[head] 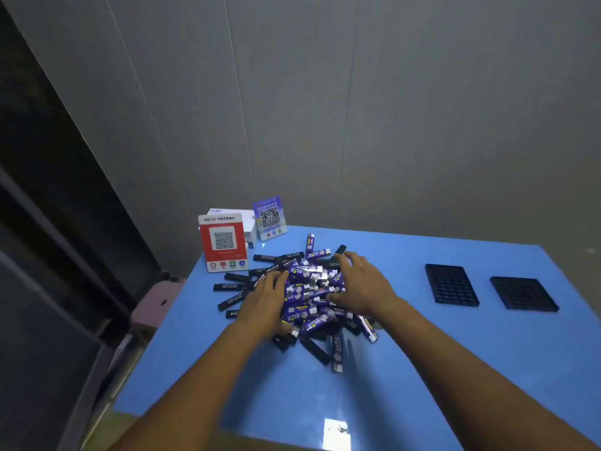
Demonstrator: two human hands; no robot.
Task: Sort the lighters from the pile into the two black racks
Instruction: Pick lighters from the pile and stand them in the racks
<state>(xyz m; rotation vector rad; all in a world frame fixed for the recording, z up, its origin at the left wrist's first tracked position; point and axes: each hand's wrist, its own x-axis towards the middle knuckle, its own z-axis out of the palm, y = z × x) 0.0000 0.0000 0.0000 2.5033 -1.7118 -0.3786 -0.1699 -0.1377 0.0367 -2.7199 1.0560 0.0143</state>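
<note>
On the blue tabletop point(422, 369), left hand point(265, 307) and right hand point(364, 286), fingers spread, press the lighter pile point(312, 294); two black racks point(451, 284) lie well right, near the far edge.

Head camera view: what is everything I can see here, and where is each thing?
Table: one, blue, filling the lower frame.
Pile of lighters: one heap, too many to count, purple and black, mid-table.
Black racks: two, empty as far as visible, side by side right of the pile.
Red QR stand: one, far left corner.
Purple QR stand: one, behind the red one.
White box: one, between the stands.
Stool: one, pinkish, left of the table.
Left hand: fingers spread on the pile's left side.
Right hand: fingers spread on its right side.
</note>
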